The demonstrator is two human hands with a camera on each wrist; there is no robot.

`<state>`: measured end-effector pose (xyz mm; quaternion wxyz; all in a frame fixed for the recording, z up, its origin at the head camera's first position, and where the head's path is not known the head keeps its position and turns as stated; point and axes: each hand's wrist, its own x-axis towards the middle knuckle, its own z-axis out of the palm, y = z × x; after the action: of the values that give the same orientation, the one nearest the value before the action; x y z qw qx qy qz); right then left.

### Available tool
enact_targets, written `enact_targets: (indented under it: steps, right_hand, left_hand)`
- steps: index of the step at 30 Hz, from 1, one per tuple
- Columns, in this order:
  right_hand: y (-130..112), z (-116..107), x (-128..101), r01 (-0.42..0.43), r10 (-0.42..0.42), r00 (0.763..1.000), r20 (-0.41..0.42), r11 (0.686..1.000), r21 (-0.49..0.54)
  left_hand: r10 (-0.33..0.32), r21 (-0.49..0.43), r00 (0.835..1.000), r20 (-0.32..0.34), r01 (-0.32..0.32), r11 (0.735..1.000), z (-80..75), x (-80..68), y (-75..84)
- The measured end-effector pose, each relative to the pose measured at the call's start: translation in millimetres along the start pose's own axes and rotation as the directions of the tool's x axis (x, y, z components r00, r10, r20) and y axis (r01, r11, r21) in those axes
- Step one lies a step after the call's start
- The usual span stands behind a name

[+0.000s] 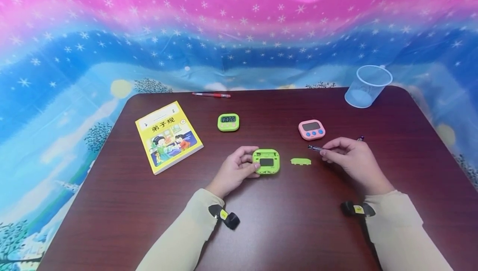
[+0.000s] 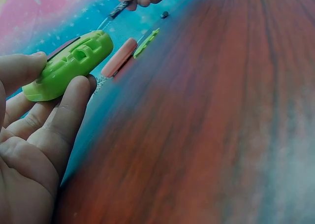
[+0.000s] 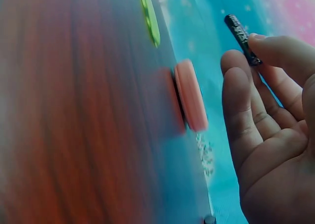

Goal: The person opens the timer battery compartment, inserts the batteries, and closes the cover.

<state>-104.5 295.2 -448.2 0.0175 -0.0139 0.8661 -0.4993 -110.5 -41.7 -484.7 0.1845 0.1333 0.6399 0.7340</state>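
My left hand (image 1: 236, 169) holds a green digital timer (image 1: 267, 162) by its left side. The timer's back faces up, and its battery compartment is uncovered. Between thumb and fingers, my right hand (image 1: 352, 161) pinches a small dark battery (image 3: 242, 39), its long end sticking out past the fingertips. On the table between the hands lies the green battery cover (image 1: 301, 161). Beyond the right hand, another dark battery (image 1: 360, 138) rests on the tabletop, partly hidden by that hand. A pink timer (image 1: 311, 130) lies face up just behind the held battery.
A second green timer (image 1: 228, 122) displays digits farther back. To the left is a yellow picture book (image 1: 169, 137). A red pen (image 1: 211, 95) lies along the table's far edge, and a white mesh basket (image 1: 367, 86) stands at the back right. Patterned cloth (image 1: 239, 42) hangs behind.
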Motion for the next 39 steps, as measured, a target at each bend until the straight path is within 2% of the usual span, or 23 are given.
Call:
enact_targets:
  steps: [4, 13, 19, 27, 39]
  right_hand:
    - [-9, 13, -3, 0.023, -0.023, 1.000, -0.001, 0.999, 0.044]
    - [-26, 35, -9, 0.167, -0.166, 0.985, -0.044, 0.986, 0.009]
    - [-33, 45, -13, 0.184, -0.184, 0.983, -0.021, 0.983, -0.012]
    - [-40, 55, -16, 0.214, -0.213, 0.977, 0.025, 0.975, -0.052]
    - [-42, 64, -19, 0.277, -0.272, 0.961, 0.055, 0.955, -0.111]
  left_hand:
    - [-0.006, 0.002, 1.000, 0.007, 0.006, 1.000, 0.7, -1.0, 1.0]
    - [0.013, 0.009, 0.999, 0.043, -0.014, 1.000, 5.4, -2.2, 0.8]
    - [0.010, 0.001, 0.998, 0.061, -0.010, 1.000, 9.3, -2.6, 2.0]
    - [-0.023, -0.041, 0.997, 0.078, 0.026, 0.999, 13.1, -3.5, 4.0]
    - [-0.040, -0.051, 0.989, 0.145, 0.047, 0.998, 20.9, -4.5, 0.5]
